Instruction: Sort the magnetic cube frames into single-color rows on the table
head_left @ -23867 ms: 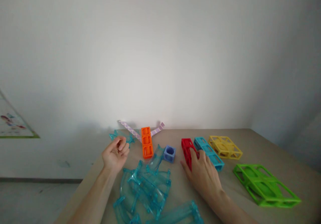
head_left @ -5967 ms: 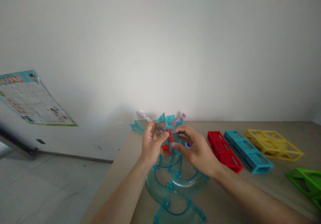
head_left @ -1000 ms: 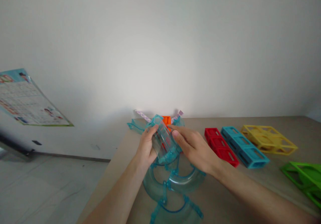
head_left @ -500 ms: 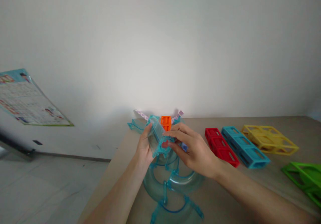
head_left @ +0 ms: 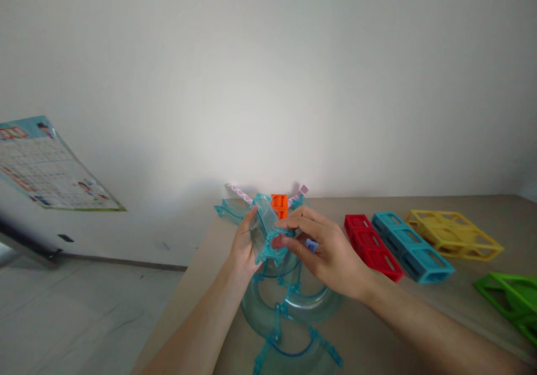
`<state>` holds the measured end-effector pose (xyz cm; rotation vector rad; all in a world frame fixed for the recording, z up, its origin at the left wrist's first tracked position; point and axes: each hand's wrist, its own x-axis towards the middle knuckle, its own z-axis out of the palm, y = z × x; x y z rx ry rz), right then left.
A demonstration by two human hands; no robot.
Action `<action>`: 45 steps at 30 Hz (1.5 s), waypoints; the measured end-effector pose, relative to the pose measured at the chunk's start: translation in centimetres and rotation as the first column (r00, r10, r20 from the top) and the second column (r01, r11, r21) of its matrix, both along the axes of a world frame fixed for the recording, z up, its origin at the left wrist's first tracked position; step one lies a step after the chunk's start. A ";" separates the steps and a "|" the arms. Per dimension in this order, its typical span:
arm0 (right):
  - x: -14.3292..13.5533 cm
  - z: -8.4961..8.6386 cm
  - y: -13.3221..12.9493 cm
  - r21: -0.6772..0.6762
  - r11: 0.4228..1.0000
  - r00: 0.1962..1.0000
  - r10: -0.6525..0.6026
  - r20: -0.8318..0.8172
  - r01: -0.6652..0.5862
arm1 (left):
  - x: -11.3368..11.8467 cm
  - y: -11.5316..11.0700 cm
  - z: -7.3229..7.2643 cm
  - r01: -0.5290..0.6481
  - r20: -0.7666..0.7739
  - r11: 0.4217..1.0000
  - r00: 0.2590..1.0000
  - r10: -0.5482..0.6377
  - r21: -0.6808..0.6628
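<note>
Hands: two
Clear pieces: several, overlapping
Frames: five (red, blue, yellow, green, orange)
Violet block: one
Poster: one

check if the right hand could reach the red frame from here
Probably yes: the red frame lies on the table beside the right hand, with nothing visible between them, though its fingers would likely first have to leave the teal piece.

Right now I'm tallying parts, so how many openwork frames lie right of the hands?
4: red frame nearest the right hand, then blue frame, yellow frame beyond, and green frame cut off by the picture's right edge. More may be hidden.
</note>
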<state>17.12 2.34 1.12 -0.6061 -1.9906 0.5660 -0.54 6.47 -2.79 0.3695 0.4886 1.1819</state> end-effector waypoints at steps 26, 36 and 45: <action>0.8 0.1 0.8 0.010 0.990 0.988 -0.142 0.058 0.141 | 0.1 -0.2 0.8 -0.281 -0.153 0.954 0.943 0.294 0.102; 2.7 -3.4 -0.9 0.059 0.931 0.916 -0.366 0.163 0.361 | -0.6 -1.9 1.7 -0.631 -0.159 0.656 0.659 0.735 0.414; 6.1 -5.4 -2.9 0.093 0.898 0.851 -0.438 0.291 0.430 | -5.0 -2.1 2.1 -0.300 0.080 0.947 0.953 0.292 0.115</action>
